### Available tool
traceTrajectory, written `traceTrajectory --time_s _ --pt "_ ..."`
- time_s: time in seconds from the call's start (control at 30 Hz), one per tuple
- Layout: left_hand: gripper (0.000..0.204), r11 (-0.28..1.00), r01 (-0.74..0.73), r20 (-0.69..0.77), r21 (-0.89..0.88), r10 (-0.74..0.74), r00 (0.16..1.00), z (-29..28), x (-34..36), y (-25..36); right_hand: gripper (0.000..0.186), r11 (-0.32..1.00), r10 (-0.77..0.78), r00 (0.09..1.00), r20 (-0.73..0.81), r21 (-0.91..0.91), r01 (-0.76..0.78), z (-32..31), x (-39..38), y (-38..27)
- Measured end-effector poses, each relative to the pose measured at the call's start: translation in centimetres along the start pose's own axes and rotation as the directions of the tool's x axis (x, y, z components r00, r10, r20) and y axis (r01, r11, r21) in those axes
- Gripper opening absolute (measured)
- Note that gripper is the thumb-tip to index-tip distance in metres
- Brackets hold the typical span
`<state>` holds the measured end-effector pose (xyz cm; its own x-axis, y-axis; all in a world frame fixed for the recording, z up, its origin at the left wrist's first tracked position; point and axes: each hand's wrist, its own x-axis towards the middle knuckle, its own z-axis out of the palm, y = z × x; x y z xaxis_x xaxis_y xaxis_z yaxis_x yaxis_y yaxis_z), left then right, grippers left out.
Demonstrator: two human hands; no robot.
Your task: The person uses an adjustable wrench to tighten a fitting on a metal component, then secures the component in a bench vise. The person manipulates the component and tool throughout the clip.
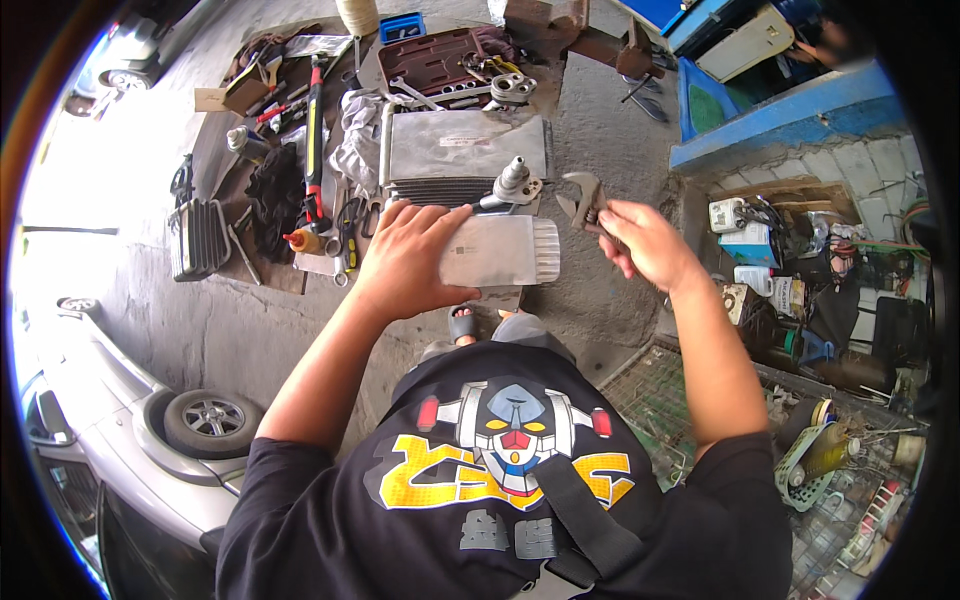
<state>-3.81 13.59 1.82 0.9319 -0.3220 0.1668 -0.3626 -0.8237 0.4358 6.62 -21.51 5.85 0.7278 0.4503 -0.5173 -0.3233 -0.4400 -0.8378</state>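
My left hand (410, 262) grips the left end of a flat silver evaporator coil (495, 250), fingers spread along its far edge and thumb at its near edge. Rounded tube bends line the coil's right end. Off to the right, my right hand (645, 240) is closed around the handle of an adjustable wrench (583, 200), its jaw pointing up and left, apart from the coil. Just beyond the coil, a stepped metal fitting (516, 182) stands upright. Behind that lies a larger flat grey panel (465, 145) with dark fins along its near side.
Hand tools crowd the bench: a long red-and-black bar (315, 150), a maroon socket case (430, 65), pale rags (358, 145) and an orange-capped bottle (305, 240). A finned block (200, 240) sits at far left. Shelves of parts and a wire rack (850, 500) stand right; a silver car (120, 420) left.
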Motion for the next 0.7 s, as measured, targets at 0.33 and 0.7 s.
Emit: traceTrajectory --time_s 0.33,0.7 --pt "0.110 1.000 0.016 0.018 -0.005 -0.016 1.000 -0.3 0.0 0.2 0.043 0.963 0.074 0.991 0.113 -0.266 -0.042 -2.4 3.7 -4.9" --pt "0.110 0.999 0.042 0.074 -0.012 -0.041 0.996 -0.4 0.0 0.1 0.053 0.885 0.155 0.926 0.344 -0.465 0.025 -2.1 7.4 -7.0"
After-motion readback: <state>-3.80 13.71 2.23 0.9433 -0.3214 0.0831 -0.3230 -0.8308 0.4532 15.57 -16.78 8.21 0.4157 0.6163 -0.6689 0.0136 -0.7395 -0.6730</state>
